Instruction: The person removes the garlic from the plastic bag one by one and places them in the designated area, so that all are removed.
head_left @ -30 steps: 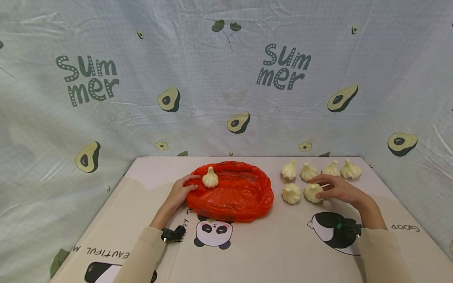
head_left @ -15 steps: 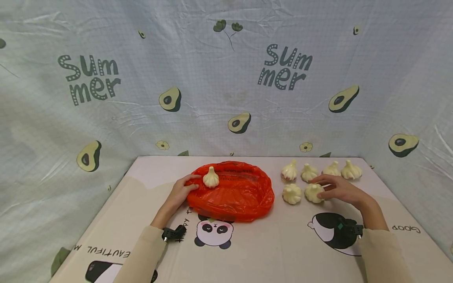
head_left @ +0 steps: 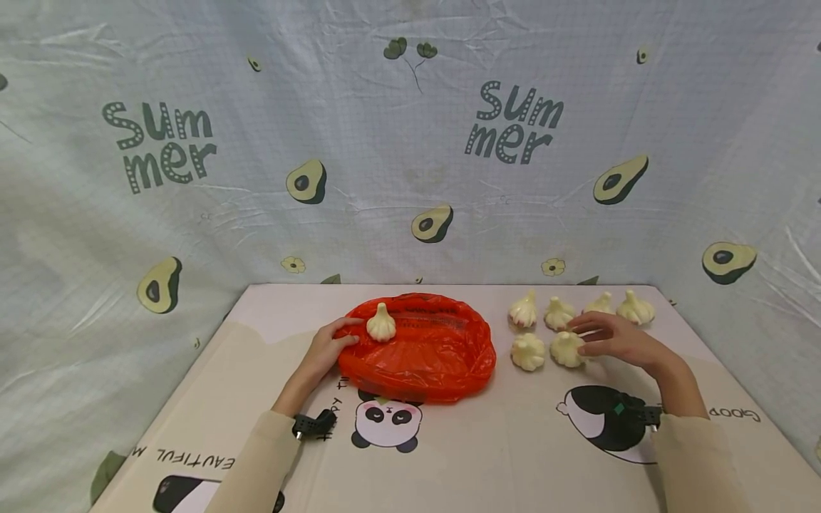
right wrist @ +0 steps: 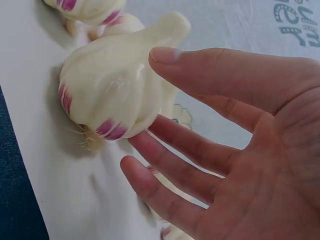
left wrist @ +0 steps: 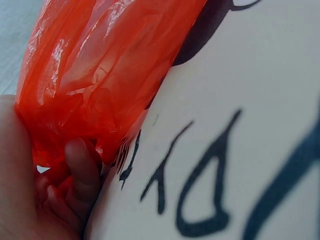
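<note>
A red plastic bag stands spread open on the table, with one garlic bulb in its left part. My left hand grips the bag's left edge; in the left wrist view, its fingers curl at the thin red plastic. On the right, my right hand is beside the nearer right garlic bulb. The right wrist view has that bulb, purple-streaked with a rooty base, between thumb and loosely extended fingers. The thumb tip overlaps its neck; contact is unclear.
Another garlic bulb sits left of the right hand. Behind it is a row of several more, including one bulb at the left end and one at the right. A printed cloth hangs behind the table.
My right hand has shifted slightly right and back, its fingers a little farther off the nearer bulb. That bulb, the bag and my left hand look unchanged.
</note>
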A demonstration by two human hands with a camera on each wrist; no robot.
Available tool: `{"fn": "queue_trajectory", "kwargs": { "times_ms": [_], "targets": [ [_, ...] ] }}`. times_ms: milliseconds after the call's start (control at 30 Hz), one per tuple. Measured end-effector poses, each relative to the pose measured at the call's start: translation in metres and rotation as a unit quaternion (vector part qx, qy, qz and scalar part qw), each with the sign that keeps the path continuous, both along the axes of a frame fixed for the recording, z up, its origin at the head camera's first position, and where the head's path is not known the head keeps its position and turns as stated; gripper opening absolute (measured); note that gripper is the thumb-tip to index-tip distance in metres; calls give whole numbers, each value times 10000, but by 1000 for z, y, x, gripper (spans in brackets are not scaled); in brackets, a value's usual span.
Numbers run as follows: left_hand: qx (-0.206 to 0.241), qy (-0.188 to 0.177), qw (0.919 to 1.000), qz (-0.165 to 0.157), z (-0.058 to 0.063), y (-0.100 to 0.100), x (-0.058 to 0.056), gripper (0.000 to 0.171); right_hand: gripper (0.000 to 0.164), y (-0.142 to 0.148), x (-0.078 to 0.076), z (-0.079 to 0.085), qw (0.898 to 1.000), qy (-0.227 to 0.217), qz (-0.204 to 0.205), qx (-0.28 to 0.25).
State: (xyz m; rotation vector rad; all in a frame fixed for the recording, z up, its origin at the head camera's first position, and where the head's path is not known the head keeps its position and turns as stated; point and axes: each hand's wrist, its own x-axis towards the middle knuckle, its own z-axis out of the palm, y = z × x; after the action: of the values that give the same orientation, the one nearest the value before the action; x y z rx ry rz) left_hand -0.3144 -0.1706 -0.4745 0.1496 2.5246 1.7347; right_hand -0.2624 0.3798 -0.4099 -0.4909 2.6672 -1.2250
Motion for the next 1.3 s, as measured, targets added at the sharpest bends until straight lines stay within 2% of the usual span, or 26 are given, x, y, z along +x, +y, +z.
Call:
{"fn": "queue_trajectory", "kwargs": {
  "times_ms": [267,633,867,1033,1300],
  "targets": [
    [-26,-14,10000,-17,0,0,0,45,52,-2,2,6,9997,90,-112,193],
    [-39,-8,10000,-29,1,1,1,45,50,-4,0,5,9998,36,-69,162],
    [-26,-17,10000,-9,1,0,1,45,46,-8,-4,-1,10000,36,57,67],
    [-2,1,10000,-22,1,0,1,45,46,-12,-7,-6,9996,134,172,197],
    [-19,17,10000,-29,0,0,0,44,46,-10,-6,-7,9995,-67,173,266]
  ]
}}
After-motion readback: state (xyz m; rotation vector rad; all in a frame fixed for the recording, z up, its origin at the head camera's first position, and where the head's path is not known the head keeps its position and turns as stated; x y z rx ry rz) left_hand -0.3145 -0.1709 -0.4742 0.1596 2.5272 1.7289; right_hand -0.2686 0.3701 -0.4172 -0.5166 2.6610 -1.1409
